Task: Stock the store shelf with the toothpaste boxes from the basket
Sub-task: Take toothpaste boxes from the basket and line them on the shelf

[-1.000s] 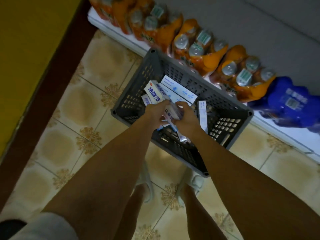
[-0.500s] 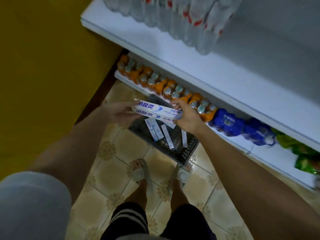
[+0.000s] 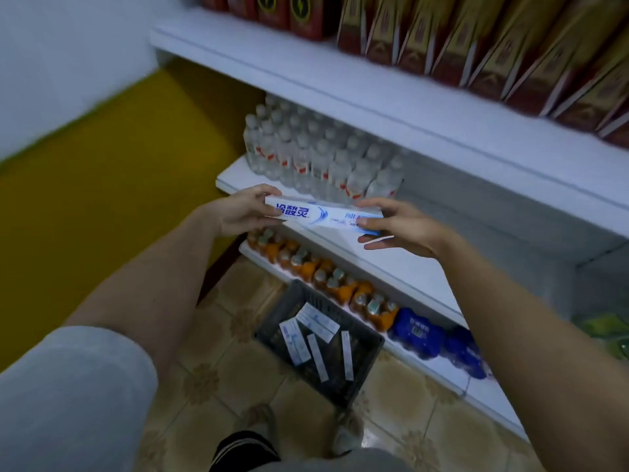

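Note:
A white and blue toothpaste box (image 3: 323,216) is held level between both hands, just above the front of the white middle shelf (image 3: 401,264). My left hand (image 3: 243,212) grips its left end and my right hand (image 3: 398,226) grips its right end. It may be more than one box stacked; I cannot tell. Down on the floor stands the dark grey basket (image 3: 369,366) with several more toothpaste boxes (image 3: 318,321) lying in it.
Clear water bottles (image 3: 316,155) fill the left part of the middle shelf. Orange drink bottles (image 3: 323,274) and blue packs (image 3: 417,332) line the bottom shelf. Red and gold boxes (image 3: 476,46) stand on the upper shelf. A yellow wall is at left.
Both hands have lifted the toothpaste box out of the basket and raised it to the middle shelf. My view has swung up from the basket to the shelves.

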